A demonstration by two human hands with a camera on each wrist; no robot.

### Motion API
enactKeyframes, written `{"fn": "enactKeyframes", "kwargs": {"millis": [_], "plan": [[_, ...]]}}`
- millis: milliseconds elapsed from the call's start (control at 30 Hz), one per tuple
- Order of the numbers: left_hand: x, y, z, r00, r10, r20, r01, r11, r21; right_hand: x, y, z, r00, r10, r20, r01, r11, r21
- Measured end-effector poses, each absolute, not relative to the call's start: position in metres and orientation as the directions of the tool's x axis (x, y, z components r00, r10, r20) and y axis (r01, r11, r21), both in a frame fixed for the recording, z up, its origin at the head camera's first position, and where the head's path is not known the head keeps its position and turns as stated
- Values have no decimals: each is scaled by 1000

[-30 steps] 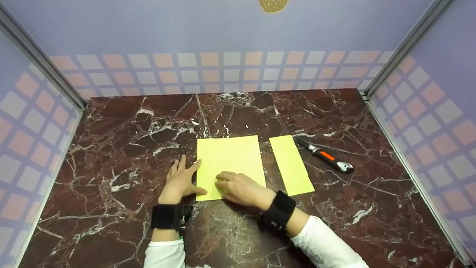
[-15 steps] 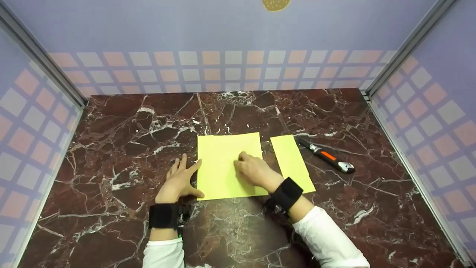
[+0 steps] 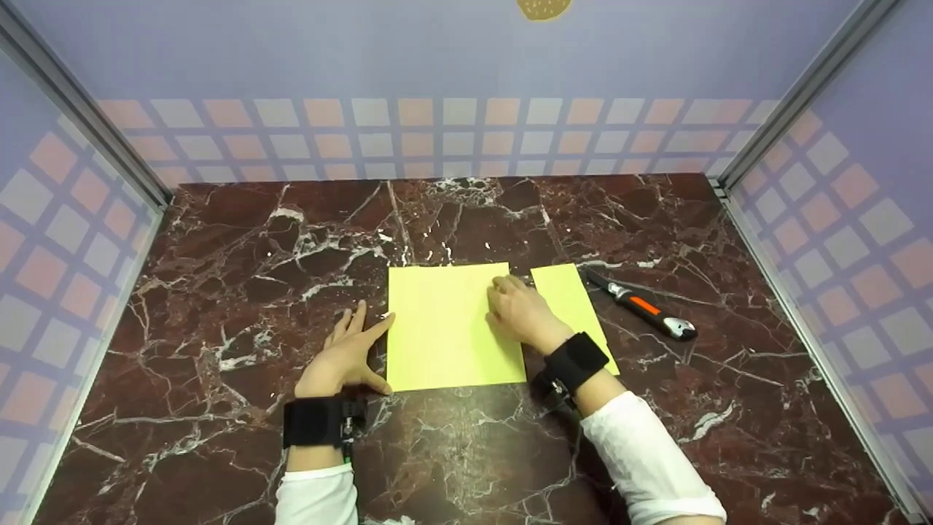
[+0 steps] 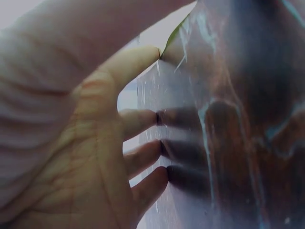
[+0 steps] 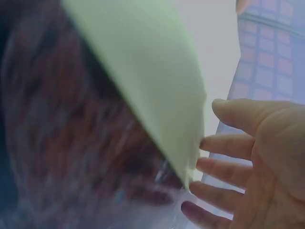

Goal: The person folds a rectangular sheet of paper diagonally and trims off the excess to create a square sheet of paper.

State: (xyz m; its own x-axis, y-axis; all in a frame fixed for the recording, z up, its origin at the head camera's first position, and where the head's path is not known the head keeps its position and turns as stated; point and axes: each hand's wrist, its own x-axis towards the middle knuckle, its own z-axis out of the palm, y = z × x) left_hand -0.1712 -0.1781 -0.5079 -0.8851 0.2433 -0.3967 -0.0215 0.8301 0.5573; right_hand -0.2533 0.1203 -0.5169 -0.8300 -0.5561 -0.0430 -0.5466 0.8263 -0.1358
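A square sheet of yellow paper [image 3: 444, 328] lies flat on the marble-patterned table. My left hand [image 3: 342, 357] rests spread along its left edge, thumb and index fingertip right at the paper. In the left wrist view, the left fingertips [image 4: 152, 152] stand against the dark tabletop. Over the right part of the sheet is my right hand [image 3: 523, 312], its fingertips on the paper near the upper right. The right wrist view has the right hand's fingers [image 5: 226, 169] fairly straight, reaching to the pale sheet's edge [image 5: 143, 86]. Neither hand grips anything.
Right of the square lies a narrower yellow paper strip [image 3: 568, 295], partly behind the right hand and wrist. Farther right is a utility knife [image 3: 645, 306] with a black and orange handle. Purple checked panels [image 3: 452, 120] border the table at the back and sides.
My right hand has slid up and to the right across the sheet, from its lower middle to its right side. My left hand has edged slightly left, its thumb now at the sheet's corner.
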Motion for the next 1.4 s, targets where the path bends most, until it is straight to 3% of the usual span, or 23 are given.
{"fn": "enactKeyframes", "kwargs": {"millis": [300, 567, 800, 1400], "plan": [[-171, -177, -507, -886, 251, -391, -8, 833, 552, -263, 129, -523, -887, -456, -81, -449, 889, -87], [-171, -178, -506, -894, 239, -380, -8, 838, 545, -264, 129, -523, -896, -429, -117, -421, 903, -92], [-170, -175, -504, -899, 232, -372, -1, 848, 530, -264, 130, -521, -898, -391, -204, -394, 919, -27], [-172, -169, -506, -883, 251, -397, 1, 846, 533, -264, 157, -523, -912, -379, -155, -383, 924, -6]]}}
